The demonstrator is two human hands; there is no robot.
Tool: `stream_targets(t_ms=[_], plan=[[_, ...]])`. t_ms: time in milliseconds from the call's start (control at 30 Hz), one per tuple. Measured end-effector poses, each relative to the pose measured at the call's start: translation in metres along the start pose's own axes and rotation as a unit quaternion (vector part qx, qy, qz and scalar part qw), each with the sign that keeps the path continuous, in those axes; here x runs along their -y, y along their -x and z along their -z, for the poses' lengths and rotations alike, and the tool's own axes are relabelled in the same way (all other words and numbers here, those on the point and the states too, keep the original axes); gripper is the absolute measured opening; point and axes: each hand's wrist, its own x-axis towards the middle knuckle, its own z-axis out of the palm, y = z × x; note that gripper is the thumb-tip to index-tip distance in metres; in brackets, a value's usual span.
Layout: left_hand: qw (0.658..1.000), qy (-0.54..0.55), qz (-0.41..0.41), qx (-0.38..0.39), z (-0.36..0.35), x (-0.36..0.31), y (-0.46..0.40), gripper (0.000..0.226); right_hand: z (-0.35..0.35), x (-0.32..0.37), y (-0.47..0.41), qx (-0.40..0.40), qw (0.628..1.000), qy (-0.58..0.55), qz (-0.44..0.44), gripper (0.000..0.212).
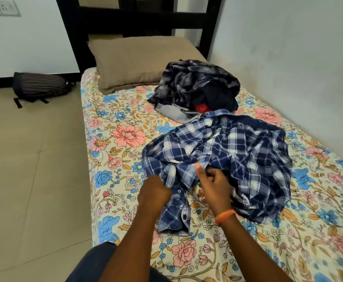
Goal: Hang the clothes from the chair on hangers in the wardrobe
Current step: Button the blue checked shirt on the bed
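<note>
Floral bedding (117, 137) in pink, blue and orange covers the bed you lean over, and everything is placed here against the blue plaid shirt (227, 151) lying crumpled in the middle of it. Your left hand (153, 193) is clenched on the shirt's near edge, gripping the fabric just above the buttoned strip that trails toward you. Your right hand (213, 184) sits just beside it, on the shirt's near side, fingers curled into the cloth with the thumb sticking up; an orange band (224, 215) circles that wrist. Beyond the shirt, touching its far edge, lies a heap of dark clothes (197, 84), a mottled navy garment on top with a bit of red and a grey piece showing at the heap's near side. Farther past the shirt, a tan pillow (134, 62) rests against the dark headboard (138, 19). Well off to the shirt's left, on the tiled floor (30, 159), a dark striped bag (38, 86) lies against the wall. To the shirt's right, a pale wall (298, 58) runs along the bed.
</note>
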Motion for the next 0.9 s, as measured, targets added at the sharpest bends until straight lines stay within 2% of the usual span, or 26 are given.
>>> stream_targets(t_ms=[100, 133, 200, 267, 333, 367, 433, 467, 533, 567, 600, 633, 700, 733, 800, 833, 867, 900], plan=[[1.000, 0.012, 0.008, -0.002, 0.014, 0.001, -0.012, 0.010, -0.019, 0.006, -0.023, 0.020, 0.998, -0.018, -0.048, 0.028], [0.998, 0.045, 0.011, -0.036, 0.024, 0.001, -0.019, 0.008, -0.020, 0.007, -0.026, 0.021, 0.997, -0.043, -0.057, 0.019], [0.982, 0.091, 0.004, -0.168, 0.056, 0.001, -0.034, 0.013, -0.016, 0.011, -0.021, 0.027, 0.994, -0.088, -0.051, 0.013], [0.962, 0.083, -0.024, -0.260, 0.085, -0.001, -0.057, 0.028, -0.010, 0.012, -0.001, 0.029, 0.995, -0.099, 0.002, 0.011], [0.967, 0.027, -0.034, -0.251, 0.092, -0.013, -0.068, 0.052, -0.003, 0.005, 0.028, 0.026, 0.993, -0.067, 0.090, 0.008], [0.968, -0.001, -0.041, -0.248, 0.086, -0.021, -0.063, 0.052, 0.001, -0.001, 0.043, 0.032, 0.990, -0.037, 0.135, 0.012], [0.972, 0.005, -0.072, -0.225, 0.057, -0.042, -0.038, 0.042, 0.010, -0.018, 0.065, 0.064, 0.978, 0.044, 0.196, 0.035], [0.983, 0.017, -0.079, -0.164, 0.035, -0.049, -0.020, 0.053, 0.014, -0.029, 0.071, 0.087, 0.969, 0.088, 0.215, 0.037], [0.997, -0.013, -0.068, -0.017, -0.013, -0.053, 0.013, 0.083, 0.025, -0.043, 0.075, 0.176, 0.935, 0.174, 0.253, 0.019], [0.996, -0.044, -0.071, 0.019, -0.035, -0.050, 0.027, 0.080, 0.035, -0.048, 0.074, 0.213, 0.915, 0.207, 0.274, 0.014], [0.995, -0.060, -0.078, 0.020, -0.053, -0.043, 0.033, 0.064, 0.044, -0.053, 0.069, 0.218, 0.908, 0.217, 0.286, 0.015], [0.995, -0.060, -0.081, 0.000, -0.065, -0.037, 0.037, 0.047, 0.055, -0.054, 0.065, 0.190, 0.921, 0.196, 0.279, 0.016], [0.994, -0.026, -0.093, -0.053, -0.071, -0.028, 0.037, 0.029, 0.080, -0.048, 0.053, 0.041, 0.973, 0.102, 0.205, 0.011], [0.991, -0.015, -0.110, -0.076, -0.070, -0.026, 0.037, 0.026, 0.096, -0.047, 0.043, -0.065, 0.981, 0.084, 0.160, 0.011], [0.980, -0.020, -0.148, -0.132, -0.067, -0.025, 0.037, 0.022, 0.129, -0.049, 0.018, -0.236, 0.960, 0.152, 0.013, 0.039], [0.974, -0.042, -0.155, -0.160, -0.065, -0.024, 0.040, 0.022, 0.147, -0.054, 0.006, -0.274, 0.943, 0.180, -0.065, 0.056], [0.968, -0.069, -0.152, -0.186, -0.064, -0.022, 0.043, 0.023, 0.159, -0.060, -0.003, -0.277, 0.935, 0.184, -0.120, 0.067], [0.963, -0.095, -0.141, -0.210, -0.063, -0.022, 0.046, 0.026, 0.169, -0.065, -0.011, -0.252, 0.940, 0.178, -0.143, 0.064]])
